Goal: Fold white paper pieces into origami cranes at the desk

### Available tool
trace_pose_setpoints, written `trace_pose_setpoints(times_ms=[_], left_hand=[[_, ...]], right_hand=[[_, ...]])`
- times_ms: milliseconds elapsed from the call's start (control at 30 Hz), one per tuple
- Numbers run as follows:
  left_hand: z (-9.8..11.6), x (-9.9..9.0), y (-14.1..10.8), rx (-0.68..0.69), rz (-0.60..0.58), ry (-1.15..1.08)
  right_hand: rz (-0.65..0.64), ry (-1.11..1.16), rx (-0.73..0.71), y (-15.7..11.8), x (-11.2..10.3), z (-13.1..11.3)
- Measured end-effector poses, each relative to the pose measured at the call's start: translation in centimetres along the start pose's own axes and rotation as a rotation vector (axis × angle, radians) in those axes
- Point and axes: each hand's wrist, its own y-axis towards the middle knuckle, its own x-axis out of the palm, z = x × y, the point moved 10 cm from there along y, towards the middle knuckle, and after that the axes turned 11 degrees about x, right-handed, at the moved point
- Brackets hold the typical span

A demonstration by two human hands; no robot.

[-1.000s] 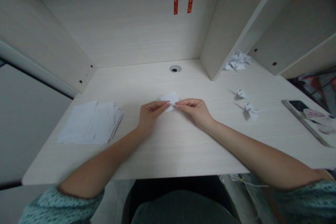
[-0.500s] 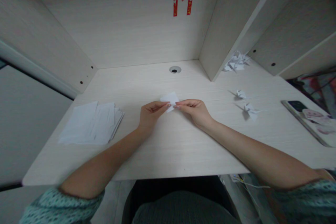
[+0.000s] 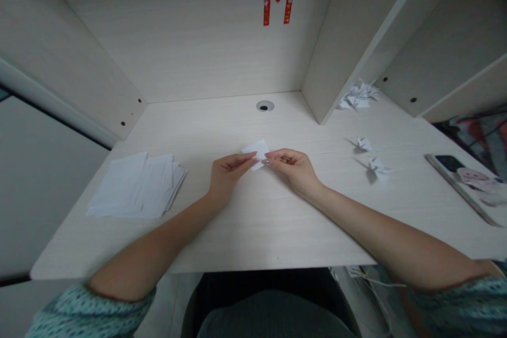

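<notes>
A small folded piece of white paper is held just over the middle of the desk. My left hand pinches its left side between thumb and fingertips. From the right, my right hand pinches the same paper, its fingertips almost meeting those of the left. The fingers cover the paper's middle, so its exact folds cannot be made out. Two folded paper cranes, one farther back and one nearer, lie to the right of my right hand.
Stacked white paper sheets lie on the desk's left. More folded paper is heaped behind the upright divider. A phone rests at the right edge. A round cable hole sits near the back panel.
Both hands keep their pinch on the paper, with only a slight shift of the fingers. The camera view has moved very slightly.
</notes>
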Motion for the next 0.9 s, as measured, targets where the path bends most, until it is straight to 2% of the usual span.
trace_pose_setpoints(times_ms=[267,500,900], left_hand=[[-0.77,-0.10,0.11,-0.006,-0.011,-0.018],[-0.46,0.26,-0.02,-0.034,-0.005,-0.108],[-0.01,0.41,-0.14,-0.047,0.017,-0.125]], right_hand=[[0.022,-0.028,-0.002,0.05,-0.18,0.12],[0.031,-0.018,-0.017,-0.08,-0.27,0.00],[0.048,-0.014,-0.045,-0.18,-0.20,-0.36]])
